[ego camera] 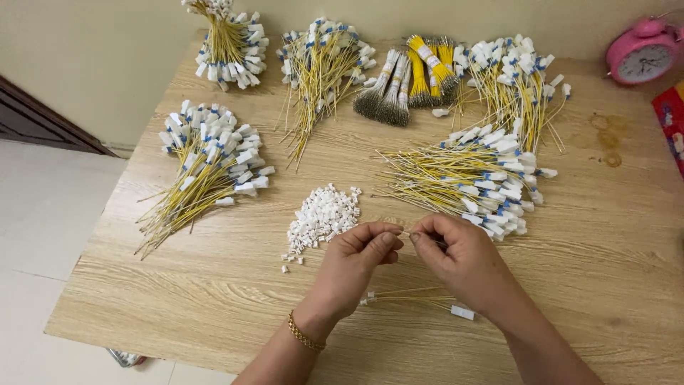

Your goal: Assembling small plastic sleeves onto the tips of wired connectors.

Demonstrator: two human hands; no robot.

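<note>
Yellow wire (406,232) pinched between left hand (356,260), right hand (456,253).

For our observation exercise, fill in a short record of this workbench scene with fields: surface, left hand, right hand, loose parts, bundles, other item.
surface: wooden table
left hand: left hand, fingertips pinched, meeting the right
right hand: right hand, pinching a thin yellow wire
loose parts: pile of small white connectors beside the left hand
bundles: yellow wire bundles with white ends, spread across the table
other item: pink alarm clock, far corner
</note>
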